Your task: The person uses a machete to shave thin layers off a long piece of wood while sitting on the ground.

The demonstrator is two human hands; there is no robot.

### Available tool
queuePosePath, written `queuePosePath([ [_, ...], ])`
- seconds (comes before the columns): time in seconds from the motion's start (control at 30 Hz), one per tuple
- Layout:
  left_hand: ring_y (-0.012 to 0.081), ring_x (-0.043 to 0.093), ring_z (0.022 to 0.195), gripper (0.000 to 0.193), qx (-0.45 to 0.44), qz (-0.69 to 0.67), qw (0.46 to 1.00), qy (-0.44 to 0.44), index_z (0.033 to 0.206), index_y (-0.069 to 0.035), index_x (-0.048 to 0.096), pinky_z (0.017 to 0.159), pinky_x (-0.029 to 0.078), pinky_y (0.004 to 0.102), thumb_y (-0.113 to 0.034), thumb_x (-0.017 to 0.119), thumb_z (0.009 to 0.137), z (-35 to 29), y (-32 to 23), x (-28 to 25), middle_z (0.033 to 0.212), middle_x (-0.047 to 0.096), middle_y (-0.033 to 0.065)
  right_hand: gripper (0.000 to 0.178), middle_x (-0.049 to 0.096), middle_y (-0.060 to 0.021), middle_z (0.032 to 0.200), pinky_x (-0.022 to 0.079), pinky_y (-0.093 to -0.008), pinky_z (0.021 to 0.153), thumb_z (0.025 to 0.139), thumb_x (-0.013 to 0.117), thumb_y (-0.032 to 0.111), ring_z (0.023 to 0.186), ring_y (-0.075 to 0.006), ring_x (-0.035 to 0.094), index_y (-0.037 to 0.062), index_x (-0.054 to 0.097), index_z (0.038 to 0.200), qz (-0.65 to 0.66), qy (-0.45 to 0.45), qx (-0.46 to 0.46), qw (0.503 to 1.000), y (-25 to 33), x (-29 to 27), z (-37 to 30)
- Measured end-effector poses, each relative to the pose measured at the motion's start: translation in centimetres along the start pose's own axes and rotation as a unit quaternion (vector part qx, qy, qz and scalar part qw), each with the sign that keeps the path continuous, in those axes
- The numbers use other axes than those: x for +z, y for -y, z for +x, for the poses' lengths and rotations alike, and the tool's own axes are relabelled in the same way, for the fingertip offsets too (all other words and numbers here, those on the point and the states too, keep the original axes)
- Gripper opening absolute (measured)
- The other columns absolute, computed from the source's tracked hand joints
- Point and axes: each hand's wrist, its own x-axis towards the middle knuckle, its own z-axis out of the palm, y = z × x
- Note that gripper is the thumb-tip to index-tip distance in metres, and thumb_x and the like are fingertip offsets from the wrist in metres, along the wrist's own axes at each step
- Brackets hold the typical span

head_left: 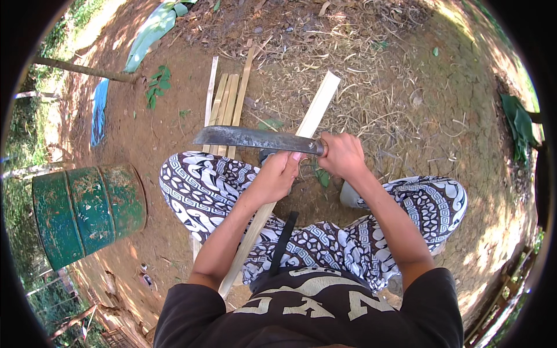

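A long pale strip, bamboo by its look (317, 105), slants from the far right back past my left thigh. My left hand (279, 176) is wrapped round its middle. In my right hand (343, 155) is the handle of a machete, fingers closed on it. The machete's dark, worn blade (255, 138) points left and lies across the strip, just beyond my left hand. Whether its edge bites into the strip, I cannot tell. Several more strips (230, 98) lie side by side on the ground beyond my left knee.
Thin curled shavings (371, 69) litter the earth ahead. At the left stands a rusty green drum (90, 209). A branch (87, 69), a blue cloth-like piece (99, 113) and a green leafy sprig (158, 86) are at the far left. My legs in patterned trousers (426, 203) are bent wide apart.
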Motion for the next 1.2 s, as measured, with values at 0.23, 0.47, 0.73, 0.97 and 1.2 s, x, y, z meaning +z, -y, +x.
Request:
queuePosePath([
  [0.23, 0.0032, 0.035, 0.041, 0.045, -0.056, -0.02, 0.998, 0.0, 0.11, -0.002, 0.051, 0.036, 0.031, 0.0216, -0.044, 0.036, 0.107, 0.2, 1.0, 0.0, 0.062, 0.038, -0.0056, 0.024, 0.064, -0.0126, 0.065, 0.053, -0.046, 0.065, 0.061, 0.073, 0.017, 0.067, -0.0352, 0.066, 0.0067, 0.055, 0.074, -0.049, -0.051, -0.028, 0.997, -2.1, 1.0, 0.8],
  [0.47, 0.003, 0.033, 0.041, 0.044, -0.098, -0.119, 0.988, 0.01, 0.115, -0.003, 0.048, 0.035, 0.029, 0.0209, -0.045, 0.036, 0.106, -3.3, -0.6, -1.6, 0.062, 0.036, -0.005, 0.027, 0.071, -0.0214, 0.093, 0.056, -0.0497, 0.078, 0.087, 0.055, 0.025, 0.088, -0.0418, 0.07, 0.0049, 0.071, 0.095, -0.13, -0.137, 0.328, 0.926, -15.6, -5.7, 3.8],
  [0.73, 0.0027, 0.027, 0.039, 0.043, -0.102, -0.223, 0.969, 0.014, 0.116, -0.003, 0.048, 0.033, 0.025, 0.0206, -0.044, 0.036, 0.107, 0.3, -2.0, -2.6, 0.064, 0.033, -0.0043, 0.024, 0.059, -0.0141, 0.058, 0.046, -0.0422, 0.057, 0.077, 0.061, 0.018, 0.053, -0.0231, 0.055, -0.0029, 0.06, 0.067, 0.177, -0.239, 0.216, 0.93, -9.7, -2.9, 3.3],
  [0.97, 0.0031, 0.029, 0.039, 0.045, -0.083, -0.184, 0.979, 0.021, 0.114, -0.002, 0.049, 0.034, 0.027, 0.0211, -0.045, 0.038, 0.106, 0.4, -2.2, -1.9, 0.064, 0.034, -0.004, 0.012, 0.06, -0.0195, 0.062, 0.051, -0.0492, 0.061, 0.075, 0.06, 0.015, 0.058, -0.0384, 0.062, 0.003, 0.06, 0.078, 0.113, -0.026, 0.029, 0.993, 0.0, -1.9, 0.6],
  [1.2, 0.0035, 0.034, 0.038, 0.047, -0.074, -0.13, 0.988, 0.023, 0.087, -0.003, 0.051, 0.035, 0.03, 0.0223, -0.044, 0.037, 0.106, 0.3, -0.9, -1.8, 0.055, 0.037, -0.0041, 0.011, 0.062, -0.0184, 0.064, 0.051, -0.0494, 0.063, 0.068, 0.062, 0.014, 0.064, -0.0409, 0.062, 0.006, 0.059, 0.076, 0.041, -0.001, -0.01, 0.999, 0.5, -0.9, 0.5],
])
